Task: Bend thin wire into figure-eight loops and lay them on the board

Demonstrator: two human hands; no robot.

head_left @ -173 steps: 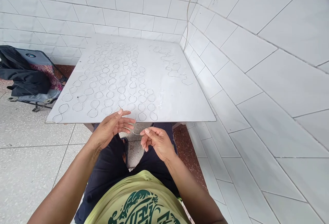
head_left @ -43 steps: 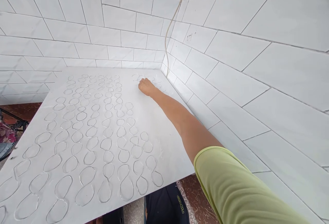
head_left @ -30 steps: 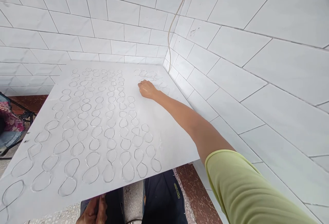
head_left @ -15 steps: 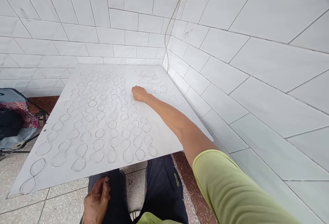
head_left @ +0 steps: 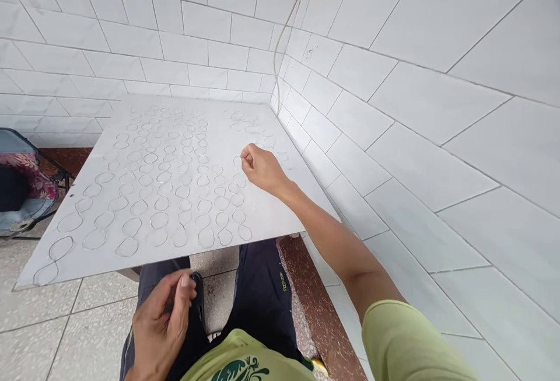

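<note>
Drawn back nearer, right hand (head_left: 262,171) pinches a wire loop (head_left: 237,163) above the board (head_left: 280,217); left hand (head_left: 164,322) curled, hold unclear.

A cable (head_left: 276,60) hangs against white wall tiles (head_left: 415,107); a chair (head_left: 20,197) stands left.

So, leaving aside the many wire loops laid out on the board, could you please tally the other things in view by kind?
2 hands: left hand, right hand
1 wire loop, pinched by the right hand
1 white board
1 hanging cable
1 chair
Total: 6
</note>
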